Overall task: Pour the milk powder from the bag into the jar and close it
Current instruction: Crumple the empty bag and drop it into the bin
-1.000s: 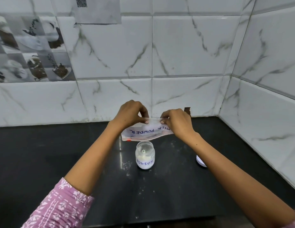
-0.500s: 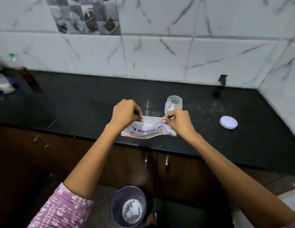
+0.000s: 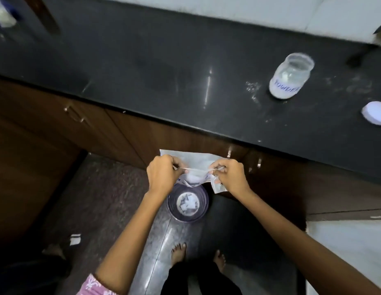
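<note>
The white milk powder bag hangs off the counter, directly above a dark bin on the floor. My left hand pinches its left edge and my right hand pinches its right edge, with the mouth stretched between them. The clear jar, labelled POWDER and holding white powder, stands open on the black counter far to the upper right. Its white lid lies flat on the counter at the right edge of the view.
A dark round bin with white scraps inside stands on the floor below the bag. Brown cabinet doors run under the counter edge. Spilled powder dusts the counter left of the jar. Bare feet stand on the floor.
Both hands carried the bag from above the jar, back over the counter edge and down above the floor bin. The view tilted downward; the jar and lid stayed put.
</note>
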Motion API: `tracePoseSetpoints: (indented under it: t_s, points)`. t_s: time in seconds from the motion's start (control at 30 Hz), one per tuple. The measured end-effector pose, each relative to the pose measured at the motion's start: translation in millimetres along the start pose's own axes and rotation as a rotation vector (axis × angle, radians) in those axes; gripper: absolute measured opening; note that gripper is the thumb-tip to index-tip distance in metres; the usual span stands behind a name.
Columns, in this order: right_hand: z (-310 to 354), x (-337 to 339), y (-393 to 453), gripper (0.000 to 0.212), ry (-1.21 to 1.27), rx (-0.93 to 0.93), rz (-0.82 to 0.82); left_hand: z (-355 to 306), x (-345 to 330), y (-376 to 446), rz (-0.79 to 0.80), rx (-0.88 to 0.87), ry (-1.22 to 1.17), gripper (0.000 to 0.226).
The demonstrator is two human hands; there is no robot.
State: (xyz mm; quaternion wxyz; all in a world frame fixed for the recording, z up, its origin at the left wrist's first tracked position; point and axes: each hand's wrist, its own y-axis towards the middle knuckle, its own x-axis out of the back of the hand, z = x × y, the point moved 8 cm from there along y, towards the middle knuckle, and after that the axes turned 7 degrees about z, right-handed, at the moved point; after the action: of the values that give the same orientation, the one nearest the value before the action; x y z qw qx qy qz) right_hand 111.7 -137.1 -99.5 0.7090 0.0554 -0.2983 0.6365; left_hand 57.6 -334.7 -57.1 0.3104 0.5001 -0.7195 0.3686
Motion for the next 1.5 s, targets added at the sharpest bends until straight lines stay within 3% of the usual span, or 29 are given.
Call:
tracePoseSetpoints:
  t_s: [0.23,0.5,0.63,0.77,0.87,1.03,1.27,1.5]
  points:
    - [-89,-89,40,0.012,-0.078,-0.112,0.055,104,-105,29,0.127,0.15,-0.042,0.004]
    - [-257,-214,124,0.017,-0.283,-0.157,0.075,235,-299,86,0.264,0.268,-0.035,0.011]
    - [-345,-274,147,0.02,-0.366,-0.205,0.105,292,-396,94,0.36,0.282,0.049,0.025]
    - [-432,-331,155,0.036,-0.387,-0.374,0.347,322,-496,92,0.659,0.208,0.146,0.06]
    - [-462,-350,149,0.051,-0.51,-0.331,0.48,321,-536,79,0.832,0.183,0.085,0.064]
    - [-438,-337,126,0.071,-0.743,-0.253,0.531,299,-506,61,0.782,0.179,0.06,0.062]
    - [-338,-277,101,0.024,-0.608,-0.284,0.35,244,-406,43,0.601,0.215,-0.066,0.044]
    - [-151,-155,60,0.022,-0.37,-0.27,0.139,112,-217,27,0.349,0.078,-0.219,0.028]
